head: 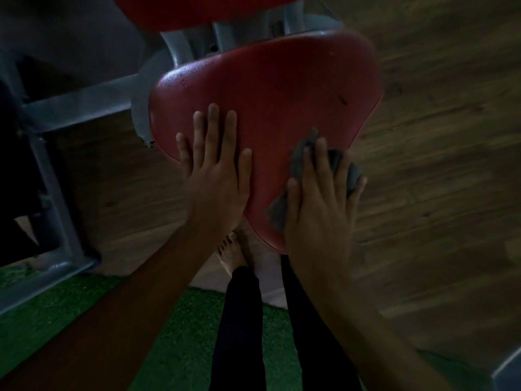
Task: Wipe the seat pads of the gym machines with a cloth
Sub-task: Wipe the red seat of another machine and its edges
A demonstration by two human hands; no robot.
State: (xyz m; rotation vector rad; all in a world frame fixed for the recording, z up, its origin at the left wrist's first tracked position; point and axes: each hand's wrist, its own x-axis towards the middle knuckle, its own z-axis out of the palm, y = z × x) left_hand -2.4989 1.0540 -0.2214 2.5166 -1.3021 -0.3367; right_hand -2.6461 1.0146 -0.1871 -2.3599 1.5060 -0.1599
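Two bare forearms reach in from the lower edge, with dark trouser legs (242, 320) and one bare foot (232, 255) showing between them, above a strip of green turf (180, 320). Further out, the left hand (214, 176) lies flat on the near left part of the red seat pad (282, 88), fingers straight and slightly spread, holding nothing and seemingly steadying the seat. The right hand (321, 210) rests on the pad's near right edge with its fingers splayed and fairly straight, pressing one grey cloth (296, 165) onto the vinyl rather than clutching it. Bunched cloth shows between the fingers and beside the thumb. This looks like the wiping step itself, working the near corner of this seat. The broad middle and far side of the pad lie beyond the cloth, so the next move probably calls for sliding the pressed cloth forward and across under even pressure, with the left hand shifted out of the path. Whether those parts are already clean cannot be told in this dim, blurred view. Beyond the seat are the grey metal frame (84, 97) of the machine and wood-look flooring (437, 136). By count: two hands, one cloth, one foot in sight, and two red pads, the second pad (180, 9) only partly in view at the top edge.
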